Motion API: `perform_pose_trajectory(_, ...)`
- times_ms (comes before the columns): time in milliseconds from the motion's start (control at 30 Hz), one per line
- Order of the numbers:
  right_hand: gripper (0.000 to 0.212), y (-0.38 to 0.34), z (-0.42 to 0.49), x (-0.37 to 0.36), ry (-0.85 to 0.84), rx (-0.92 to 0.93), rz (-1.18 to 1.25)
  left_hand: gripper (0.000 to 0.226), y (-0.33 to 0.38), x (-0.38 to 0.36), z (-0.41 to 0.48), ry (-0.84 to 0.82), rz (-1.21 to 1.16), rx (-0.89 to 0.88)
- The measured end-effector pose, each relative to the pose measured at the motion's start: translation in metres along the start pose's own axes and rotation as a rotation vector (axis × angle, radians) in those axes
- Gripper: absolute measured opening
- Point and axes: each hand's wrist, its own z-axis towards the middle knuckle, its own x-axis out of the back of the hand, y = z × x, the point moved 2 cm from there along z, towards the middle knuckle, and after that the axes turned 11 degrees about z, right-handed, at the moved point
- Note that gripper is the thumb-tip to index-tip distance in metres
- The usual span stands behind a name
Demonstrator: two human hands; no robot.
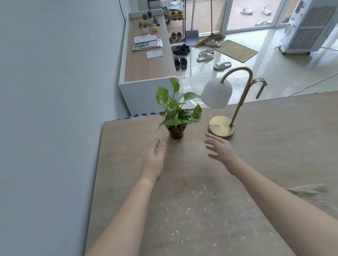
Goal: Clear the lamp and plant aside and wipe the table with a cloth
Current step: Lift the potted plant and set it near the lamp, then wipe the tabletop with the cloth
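Hands are both out over the tabletop (288,137), fingers loosely spread, holding nothing. The left hand (155,160) is just short of the potted plant (175,115), the right hand (221,150) just beside the brass lamp (221,128) base. Some white crumbs (203,213) sit nearer the person, and the cloth (312,192) lies off right by the forearm.

Both bare arms stretched forward, left hand (155,157) open near the plant's (174,115) left, right hand (221,150) open at its right, palms inward.
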Motion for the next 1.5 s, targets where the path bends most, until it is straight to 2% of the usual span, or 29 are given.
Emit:
perform_pose_trajectory(133,0.036,0.018,-0.045,0.043,0.041,0.174,-0.161,0.056,-0.028,0.008,-0.055,0.058,0.308,-0.096)
perform_pose_trajectory(267,0.034,0.041,-0.094,0.09,0.076,0.254,-0.3,0.055,-0.066,0.01,-0.108,0.13,0.444,-0.132)
perform_pose_trajectory(433,0.039,0.068,-0.144,0.15,0.145,0.34,-0.502,0.065,-0.114,-0.007,-0.177,0.241,0.567,-0.028)
perform_pose_trajectory(567,0.046,0.093,-0.167,0.202,0.214,0.446,-0.733,0.073,-0.132,-0.033,-0.224,0.262,0.692,-0.014)
perform_pose_trajectory(800,0.055,0.129,-0.17,0.274,0.181,0.437,-1.117,0.081,-0.141,-0.065,-0.242,0.28,0.757,-0.025)
perform_pose_trajectory(900,0.054,0.132,-0.171,0.284,0.173,0.346,-1.162,0.082,-0.139,-0.065,-0.231,0.296,0.758,-0.039)
perform_pose_trajectory(1100,0.061,0.126,-0.165,0.292,0.147,0.376,-1.281,0.084,-0.14,-0.071,-0.22,0.353,0.741,-0.042)
perform_pose_trajectory(1500,0.059,0.118,-0.152,0.303,0.09,0.318,-1.358,0.079,-0.147,-0.075,-0.216,0.38,0.799,-0.021)
